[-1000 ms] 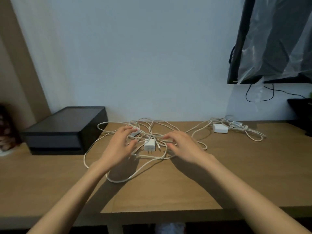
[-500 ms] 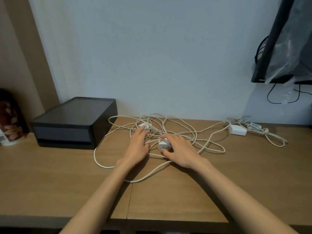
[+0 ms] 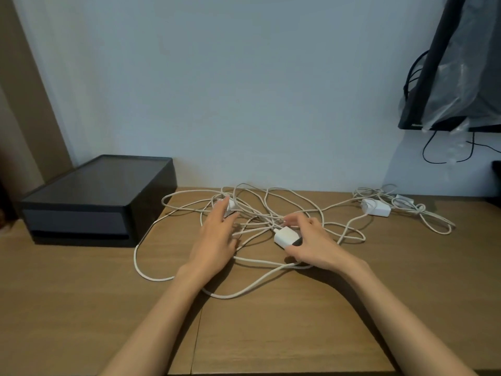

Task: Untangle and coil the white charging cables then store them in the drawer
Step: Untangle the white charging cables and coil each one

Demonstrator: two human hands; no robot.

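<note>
The tangled white charging cables [image 3: 257,222] sprawl across the brown wooden desk [image 3: 271,321], just right of the black plastic drawer box [image 3: 89,202]. My right hand [image 3: 314,245] curls around a white rectangular charger block [image 3: 284,236] in the tangle. My left hand [image 3: 217,240] lies flat, straight fingers touching a second white plug [image 3: 229,204].

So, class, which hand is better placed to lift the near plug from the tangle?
The right hand: it grips that plug, while the left hand lies open across the cables.
</note>
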